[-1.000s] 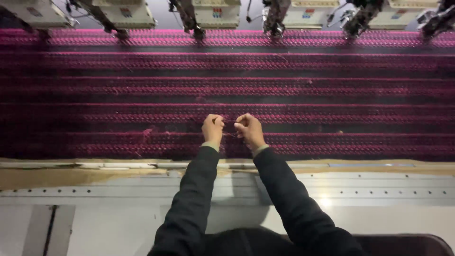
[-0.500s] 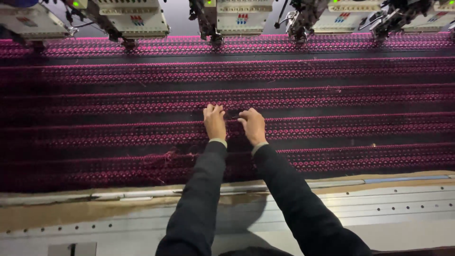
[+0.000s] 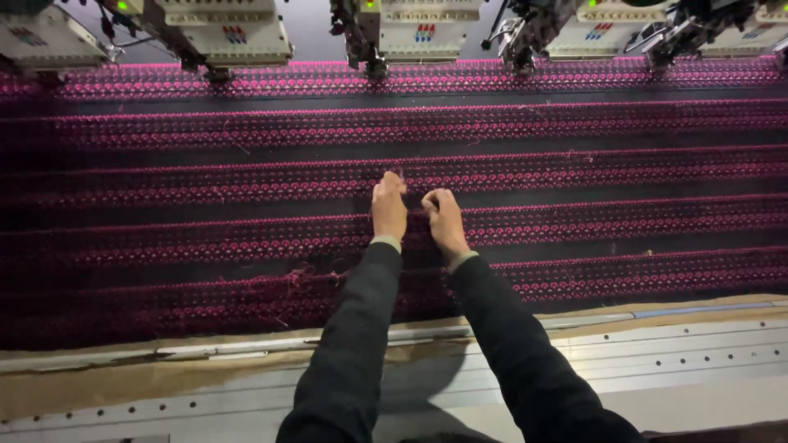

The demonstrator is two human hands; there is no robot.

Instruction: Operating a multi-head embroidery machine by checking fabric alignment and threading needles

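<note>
A wide dark fabric (image 3: 574, 226) stitched with long horizontal bands of pink embroidery lies stretched across the machine bed. Both my arms, in dark sleeves, reach out over it. My left hand (image 3: 388, 207) rests on the cloth with its fingertips pressed on a pink band (image 3: 271, 179) near the middle. Right beside it, my right hand (image 3: 442, 218) has its fingers curled and pinched against the fabric just below that band. Whether a thread is held between the fingers is too small to tell.
A row of white embroidery heads (image 3: 222, 37) with needles hangs over the far edge of the fabric. Loose thread tufts (image 3: 308, 277) stick up from the near bands. A pale metal machine frame (image 3: 673, 361) with small holes runs along the near side.
Both hands have moved further out across the fabric, away from me, onto a higher band. The view has tilted so the embroidery heads show more.
</note>
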